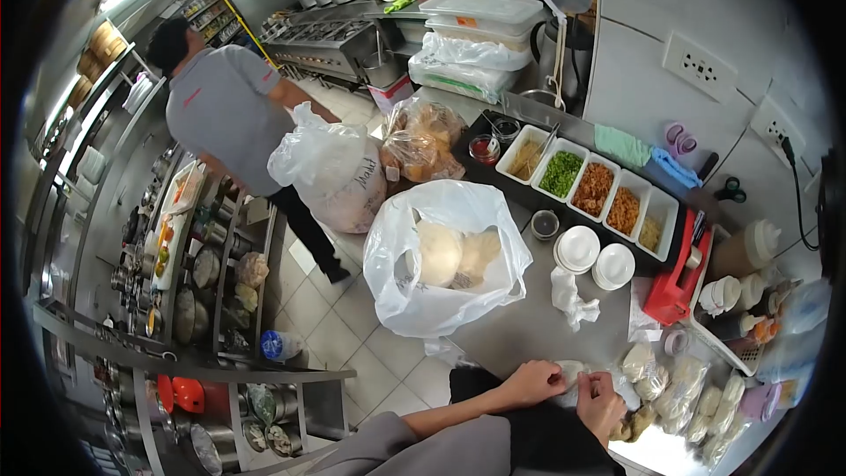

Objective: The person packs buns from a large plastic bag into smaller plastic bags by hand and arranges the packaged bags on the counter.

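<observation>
Low in the view, my left hand (536,384) and my right hand (601,407) are close together, fingertips pinched. Between them is a small clear plastic bag (571,372) with something pale in it; its exact contents are hard to make out. Several small wrapped bags (684,381) lie right of my right hand on the steel counter (502,335). Ahead of my hands stands a large open white plastic bag (397,300) with pale round items in it. A crumpled white plastic piece (573,298) lies beside small white bowls (579,249).
A black topping rack (520,198) holds white tubs of chopped food. A red tape dispenser (674,286) stands near a basket of bottles (745,357). A knotted bag (330,181) sits at the back left. A person in a grey shirt (220,106) stands beyond, near shelves.
</observation>
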